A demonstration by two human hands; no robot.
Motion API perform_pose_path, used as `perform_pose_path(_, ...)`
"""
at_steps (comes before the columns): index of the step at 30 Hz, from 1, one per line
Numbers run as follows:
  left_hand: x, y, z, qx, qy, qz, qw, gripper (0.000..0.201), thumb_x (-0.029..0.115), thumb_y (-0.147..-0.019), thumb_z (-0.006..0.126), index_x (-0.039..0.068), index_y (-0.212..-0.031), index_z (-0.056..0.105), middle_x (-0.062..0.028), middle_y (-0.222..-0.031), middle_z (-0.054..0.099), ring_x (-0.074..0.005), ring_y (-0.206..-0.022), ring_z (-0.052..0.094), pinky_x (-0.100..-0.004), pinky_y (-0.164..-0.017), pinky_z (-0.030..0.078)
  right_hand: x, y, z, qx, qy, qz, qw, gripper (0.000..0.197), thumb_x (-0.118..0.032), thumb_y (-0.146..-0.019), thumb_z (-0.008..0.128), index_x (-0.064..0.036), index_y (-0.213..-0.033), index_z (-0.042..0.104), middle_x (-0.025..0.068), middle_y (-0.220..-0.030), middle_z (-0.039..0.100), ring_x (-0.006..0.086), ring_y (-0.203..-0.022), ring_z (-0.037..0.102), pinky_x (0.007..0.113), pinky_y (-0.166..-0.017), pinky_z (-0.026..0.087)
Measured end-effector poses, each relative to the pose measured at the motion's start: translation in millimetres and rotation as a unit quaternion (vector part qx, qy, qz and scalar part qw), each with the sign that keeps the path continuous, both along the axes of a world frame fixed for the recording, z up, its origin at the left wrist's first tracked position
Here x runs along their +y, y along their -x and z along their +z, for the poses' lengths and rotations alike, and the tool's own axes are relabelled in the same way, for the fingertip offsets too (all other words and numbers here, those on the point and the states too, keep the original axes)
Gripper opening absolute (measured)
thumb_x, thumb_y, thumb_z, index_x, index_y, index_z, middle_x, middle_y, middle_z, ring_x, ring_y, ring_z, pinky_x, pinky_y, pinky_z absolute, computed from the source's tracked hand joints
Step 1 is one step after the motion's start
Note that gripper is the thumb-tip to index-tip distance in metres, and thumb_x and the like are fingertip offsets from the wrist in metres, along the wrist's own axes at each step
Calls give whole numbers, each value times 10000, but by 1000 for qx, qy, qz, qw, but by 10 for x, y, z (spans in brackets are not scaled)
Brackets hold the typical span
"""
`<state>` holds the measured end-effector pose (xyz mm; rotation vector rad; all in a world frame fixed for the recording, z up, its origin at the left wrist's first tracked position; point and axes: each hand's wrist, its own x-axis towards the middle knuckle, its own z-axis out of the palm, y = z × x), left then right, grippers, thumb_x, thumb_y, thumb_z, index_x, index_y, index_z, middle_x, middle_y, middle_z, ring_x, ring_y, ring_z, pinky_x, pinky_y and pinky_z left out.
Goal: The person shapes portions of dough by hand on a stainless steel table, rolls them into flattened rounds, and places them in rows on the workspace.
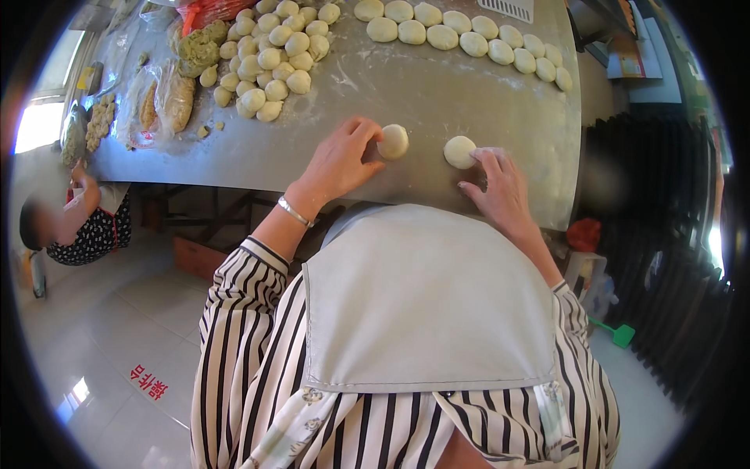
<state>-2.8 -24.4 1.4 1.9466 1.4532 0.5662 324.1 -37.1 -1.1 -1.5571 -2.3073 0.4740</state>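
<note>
Two pale, round dough pieces lie on the metal table in front of me. My left hand (342, 159) is at the left dough piece (394, 142), its curled fingertips against the left edge and its thumb apart below. The right dough piece (458, 152) is flatter and whiter. Floury fingertips of my right hand (500, 184) touch its right edge, with the thumb spread away toward me. Neither hand is closed around its piece. A silver bracelet (295, 212) circles my left wrist.
A pile of dough balls (269, 59) stands at the back left, beside bagged fillings (173, 98) and a greenish mass (201, 51). Flattened dough rounds (442, 37) line the far right. A white slotted basket (508, 8) sits behind them. Another person (90, 219) works at far left.
</note>
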Motion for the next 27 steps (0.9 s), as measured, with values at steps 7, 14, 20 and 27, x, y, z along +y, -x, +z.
perform_pose_path(7,-30,-68,-18,-30,75,83,993,594,211,-806,883,85,-1317,608,-97,-1236,634,-232,-998,664,-362,-873,561,127,46,47,-40,16,9,999,807,-179,-819,858,-230,-1540,499,122,-1523,514,341,-1357,552,431,-1094,500)
perform_pose_path(14,-3,-433,-65,73,17,72,995,708,318,-784,862,97,-1395,578,-161,-1313,579,-384,-1124,649,-466,-926,555,294,214,60,-17,66,44,997,652,-197,-835,834,-238,-1438,590,104,-1405,547,319,-1250,612,446,-979,558)
perform_pose_path(20,103,-589,-77,77,51,88,992,608,280,-798,831,104,-1332,599,-167,-1270,589,-411,-1117,642,-478,-933,551,468,-144,-72,-9,59,-94,994,549,-227,-844,804,-166,-1352,606,132,-1319,560,365,-1125,659,472,-927,565)
perform_pose_path(27,319,-730,44,-131,222,115,959,526,219,-894,795,69,-1362,604,-98,-1256,633,-220,-1099,657,-375,-907,569,915,-949,-307,23,-39,-241,970,588,-260,-856,802,-129,-1381,571,185,-1352,569,429,-1163,622,493,-969,542)
